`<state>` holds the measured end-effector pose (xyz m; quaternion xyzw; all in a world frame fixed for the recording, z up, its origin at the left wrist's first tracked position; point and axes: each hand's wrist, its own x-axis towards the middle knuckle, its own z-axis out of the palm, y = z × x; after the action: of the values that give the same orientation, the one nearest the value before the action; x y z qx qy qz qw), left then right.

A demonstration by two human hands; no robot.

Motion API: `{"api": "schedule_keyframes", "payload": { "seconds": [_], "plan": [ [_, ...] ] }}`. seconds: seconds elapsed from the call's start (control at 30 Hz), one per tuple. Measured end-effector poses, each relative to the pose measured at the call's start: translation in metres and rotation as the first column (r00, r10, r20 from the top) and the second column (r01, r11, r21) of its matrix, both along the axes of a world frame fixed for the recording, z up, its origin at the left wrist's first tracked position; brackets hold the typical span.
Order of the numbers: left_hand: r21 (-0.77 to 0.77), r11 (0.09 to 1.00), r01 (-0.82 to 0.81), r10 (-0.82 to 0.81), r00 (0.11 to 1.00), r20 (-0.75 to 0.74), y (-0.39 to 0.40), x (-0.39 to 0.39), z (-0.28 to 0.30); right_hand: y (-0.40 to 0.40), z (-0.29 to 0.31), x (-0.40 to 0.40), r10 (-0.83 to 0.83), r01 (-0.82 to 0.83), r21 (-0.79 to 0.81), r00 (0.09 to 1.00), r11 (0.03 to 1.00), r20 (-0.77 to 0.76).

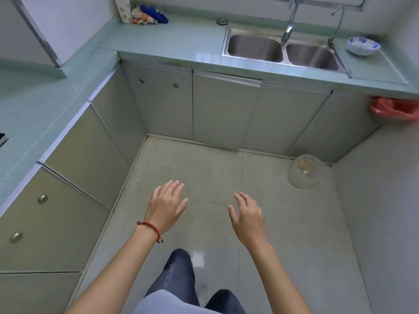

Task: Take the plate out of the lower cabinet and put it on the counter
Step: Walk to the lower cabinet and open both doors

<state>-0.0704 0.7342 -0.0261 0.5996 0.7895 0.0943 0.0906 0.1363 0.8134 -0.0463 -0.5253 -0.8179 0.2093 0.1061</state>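
Note:
No plate is in view. The lower cabinets (pixel 163 103) run under a pale green counter (pixel 181 39) along the far wall and the left side, and all their doors are closed. One door (pixel 224 112) under the sink sits slightly proud of its neighbours. My left hand (pixel 166 206), with a red bead bracelet at the wrist, hovers over the floor with fingers spread and holds nothing. To its right my right hand (pixel 248 217) is also empty, fingers apart. Both hands are well short of the cabinets.
A double steel sink (pixel 283 49) with a tap is set in the far counter, a blue-and-white bowl (pixel 362 46) to its right. Cloths (pixel 148 15) lie at the back left. A clear upturned container (pixel 305 172) stands on the floor by the right wall. A red bag (pixel 395 108) hangs at right.

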Motion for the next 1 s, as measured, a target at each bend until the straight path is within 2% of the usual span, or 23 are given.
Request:
{"api": "schedule_keyframes", "payload": {
  "seconds": [0.7,0.87,1.0],
  "plan": [
    [-0.037,0.998,0.056,-0.057,0.997,-0.048,0.317,-0.108,0.0,0.316,0.006,-0.108,0.014,-0.025,0.095,0.994,0.995,0.113],
    [-0.054,0.998,0.013,-0.015,0.999,-0.044,0.362,-0.13,-0.002,0.368,0.006,-0.136,0.042,-0.054,0.122,0.994,0.991,0.104],
    [-0.069,0.996,-0.058,0.056,0.998,-0.037,0.393,-0.145,-0.007,0.411,0.009,-0.159,0.082,-0.099,0.211,0.993,0.972,0.089]
  ]
}}
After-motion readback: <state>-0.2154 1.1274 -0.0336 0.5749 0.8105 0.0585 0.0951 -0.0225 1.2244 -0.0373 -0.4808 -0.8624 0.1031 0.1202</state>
